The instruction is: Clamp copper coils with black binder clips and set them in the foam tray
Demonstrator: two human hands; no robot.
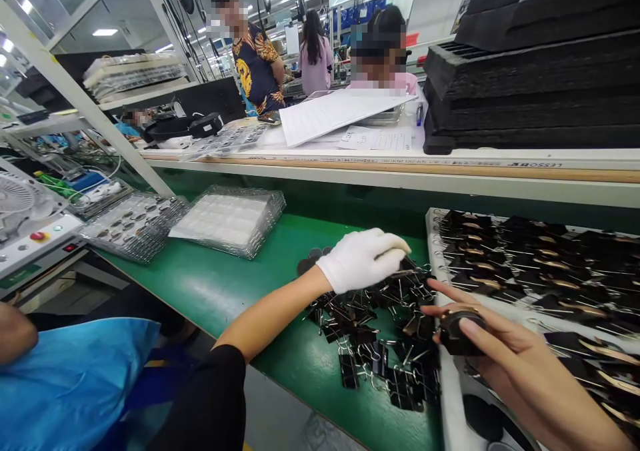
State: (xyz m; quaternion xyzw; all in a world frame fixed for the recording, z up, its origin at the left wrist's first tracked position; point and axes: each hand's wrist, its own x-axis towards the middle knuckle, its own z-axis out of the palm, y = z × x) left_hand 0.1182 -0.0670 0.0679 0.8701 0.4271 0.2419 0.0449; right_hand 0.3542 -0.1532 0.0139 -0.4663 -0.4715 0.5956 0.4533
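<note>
Curled palm-down, the white-gloved left hand rests on the top of a loose heap of black metal binder clips with wire handles. Its fingers are bent in among the clips, but whether they have closed on one cannot be told. The bare right hand pinches a small black rounded part between thumb and fingers, held just above the near left corner of the white tray.

At the far left stands a pale machine panel with a red button, and below it lies a blue cloth. Next along the green bench mat sit two clear plastic blister trays. One carries small dark pieces; the other looks pale and stacked. The heap of clips is spread across the mat between those trays and the long white tray, whose rows of black parts each seem to carry a clip. On the shelf above are white paper sheets and, further right, a stack of black foam trays.

The wire handles in the heap interlock, so lifting one clip by its folded body rather than by a handle should free it without dragging its neighbours. The rounded part is best kept level and firmly pinched, close beside the heap.
</note>
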